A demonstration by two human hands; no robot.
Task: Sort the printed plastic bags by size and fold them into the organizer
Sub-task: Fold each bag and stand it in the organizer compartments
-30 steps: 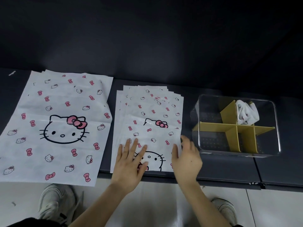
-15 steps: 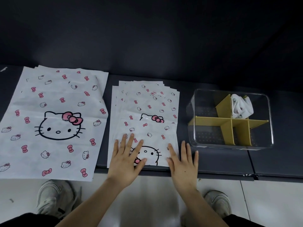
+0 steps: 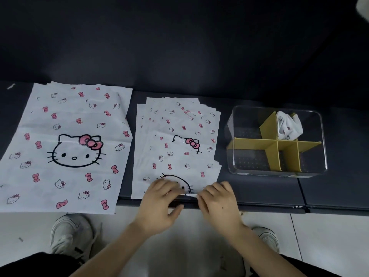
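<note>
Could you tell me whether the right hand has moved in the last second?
Yes. The right hand has drawn back toward the table's front edge, from the top small bag's right side to its near edge.

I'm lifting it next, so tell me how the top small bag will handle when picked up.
Likely floppy: the top small bag is thin and creased, and the stowed bag in the organizer sits crumpled. Probably very light for its area. It may slide off the stack beneath.
</note>
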